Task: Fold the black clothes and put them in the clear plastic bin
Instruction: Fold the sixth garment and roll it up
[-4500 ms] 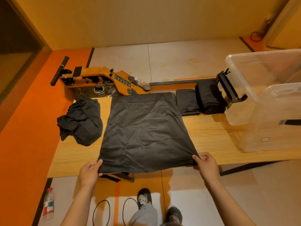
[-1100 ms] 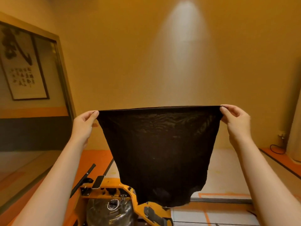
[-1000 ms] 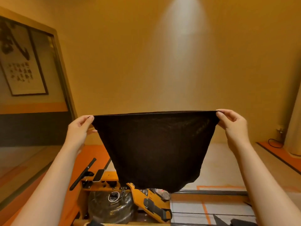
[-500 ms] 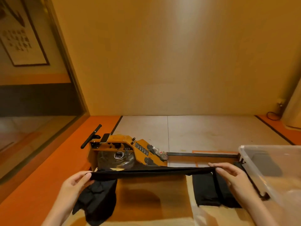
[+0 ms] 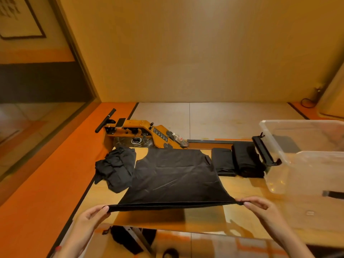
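Note:
A black garment lies spread across the wooden table, its near edge lifted a little off the surface. My left hand pinches the near left corner, and my right hand pinches the near right corner. A crumpled heap of black clothes sits to the left, touching the spread garment. Two folded black clothes lie at the back right. The clear plastic bin stands on the table at the far right.
An orange rowing machine with a black handle and rail stands on the floor behind the table. The bin's black latch sticks out toward the folded clothes. An orange floor strip runs along the left.
One second ago I held the garment up in the air in front of me. It has come down and now lies spread on the table, both hands still at its corners.

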